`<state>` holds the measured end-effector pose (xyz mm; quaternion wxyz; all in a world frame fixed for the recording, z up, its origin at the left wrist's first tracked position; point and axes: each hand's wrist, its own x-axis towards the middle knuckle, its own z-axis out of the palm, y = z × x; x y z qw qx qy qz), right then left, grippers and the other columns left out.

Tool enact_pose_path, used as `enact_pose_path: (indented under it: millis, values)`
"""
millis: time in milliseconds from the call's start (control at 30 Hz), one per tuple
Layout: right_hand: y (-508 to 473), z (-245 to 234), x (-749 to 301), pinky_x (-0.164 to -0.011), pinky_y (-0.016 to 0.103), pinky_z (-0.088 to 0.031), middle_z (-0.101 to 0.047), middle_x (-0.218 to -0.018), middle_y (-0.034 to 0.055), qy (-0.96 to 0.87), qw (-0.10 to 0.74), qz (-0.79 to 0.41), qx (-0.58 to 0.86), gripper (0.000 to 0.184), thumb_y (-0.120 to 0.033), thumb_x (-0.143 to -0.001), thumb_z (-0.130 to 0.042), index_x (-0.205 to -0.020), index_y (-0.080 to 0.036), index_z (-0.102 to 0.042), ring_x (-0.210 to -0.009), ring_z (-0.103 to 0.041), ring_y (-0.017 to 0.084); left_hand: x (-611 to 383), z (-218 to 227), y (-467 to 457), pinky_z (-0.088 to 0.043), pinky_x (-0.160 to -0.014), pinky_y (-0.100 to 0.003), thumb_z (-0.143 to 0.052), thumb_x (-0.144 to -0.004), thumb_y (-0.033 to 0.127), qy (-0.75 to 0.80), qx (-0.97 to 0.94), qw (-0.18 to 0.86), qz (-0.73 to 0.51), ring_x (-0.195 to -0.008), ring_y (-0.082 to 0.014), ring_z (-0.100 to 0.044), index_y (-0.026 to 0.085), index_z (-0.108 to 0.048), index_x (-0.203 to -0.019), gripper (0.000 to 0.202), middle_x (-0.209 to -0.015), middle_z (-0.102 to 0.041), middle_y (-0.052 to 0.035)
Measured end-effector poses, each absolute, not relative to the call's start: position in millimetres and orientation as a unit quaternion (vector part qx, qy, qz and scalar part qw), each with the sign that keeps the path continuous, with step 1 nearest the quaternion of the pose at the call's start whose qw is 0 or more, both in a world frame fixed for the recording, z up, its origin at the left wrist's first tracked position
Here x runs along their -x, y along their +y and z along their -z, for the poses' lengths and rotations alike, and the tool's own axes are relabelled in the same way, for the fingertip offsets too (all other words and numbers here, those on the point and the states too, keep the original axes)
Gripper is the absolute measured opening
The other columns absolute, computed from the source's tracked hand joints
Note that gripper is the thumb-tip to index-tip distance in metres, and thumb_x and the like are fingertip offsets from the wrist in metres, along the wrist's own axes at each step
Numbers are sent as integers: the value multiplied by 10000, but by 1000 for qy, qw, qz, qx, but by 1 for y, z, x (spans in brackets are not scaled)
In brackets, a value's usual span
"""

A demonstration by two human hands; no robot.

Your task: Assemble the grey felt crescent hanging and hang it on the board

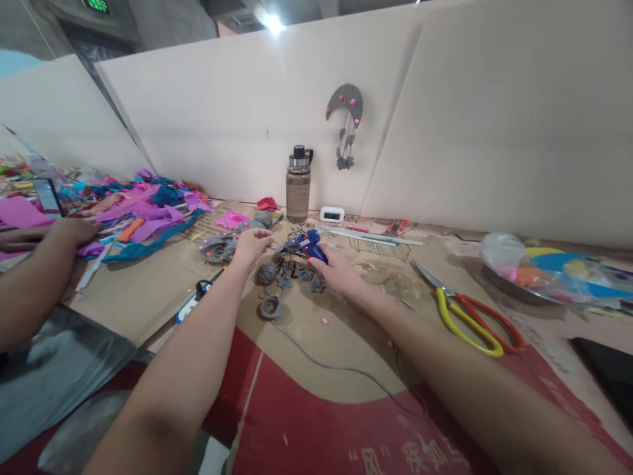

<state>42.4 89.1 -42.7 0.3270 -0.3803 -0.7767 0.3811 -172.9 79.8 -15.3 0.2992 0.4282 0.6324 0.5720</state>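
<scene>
My right hand (338,266) is wrapped round a blue glue gun (311,245), whose nozzle end is toward the left. My left hand (253,245) is closed in a pinch just left of the gun; whatever its fingertips hold is too small to make out. Beside and partly behind my left hand lies a grey piece dotted with pink and orange beads (217,249). Below the gun are several small grey flower shapes (285,281) and a ball of grey yarn (267,273). Nearer to me sits a coil of grey cord (271,307), and a thin cord trails to the right.
Red-and-yellow scissors (469,316) lie open at right, near a metal tray (519,285) of bagged materials. A bottle (298,191) and small white clock (331,214) stand behind. A grey moon ornament (349,109) hangs on the board. At left, another person's arm (39,277) rests by coloured scraps (143,204).
</scene>
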Motion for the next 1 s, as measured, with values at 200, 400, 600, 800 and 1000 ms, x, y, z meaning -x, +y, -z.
enact_pose_path:
  millis: [200,400,600,800,1000]
  values:
    - [91,48,-39,-860,371,-448,-668,-1014,88,-782,334,-366,378,394,-336,-866,-504,-1228,-178,-506,-945,-601,213,174,16,81,-361,-492,-213,-708,-633,119,637,-419,306,-570,-463,-84,-487,135,-653,-674,70,-516,-585,13]
    - [88,43,-37,-868,358,-432,-657,-1004,83,-793,321,-358,375,340,-309,-872,-501,-1183,-173,-528,-946,-588,207,173,16,82,-354,-490,-213,-715,-614,104,636,-409,309,-576,-473,-87,-494,134,-638,-661,95,-519,-582,10]
    - [85,37,-36,-832,350,-429,-643,-977,84,-809,305,-338,373,237,-283,-868,-501,-1060,-163,-569,-881,-575,202,174,16,82,-352,-476,-205,-714,-612,131,632,-419,308,-574,-459,-78,-485,133,-633,-680,106,-516,-580,17]
    - [84,38,-36,-877,356,-418,-637,-1043,90,-816,309,-325,365,280,-280,-871,-505,-1122,-169,-559,-941,-571,204,173,15,81,-342,-470,-210,-687,-635,92,638,-417,306,-570,-438,-74,-469,128,-638,-655,64,-505,-580,13]
    - [85,40,-35,-871,365,-426,-641,-1042,98,-814,303,-323,376,301,-289,-873,-503,-1140,-162,-552,-932,-578,210,171,12,80,-341,-466,-201,-675,-638,78,638,-410,312,-573,-444,-73,-475,129,-645,-640,59,-495,-581,10]
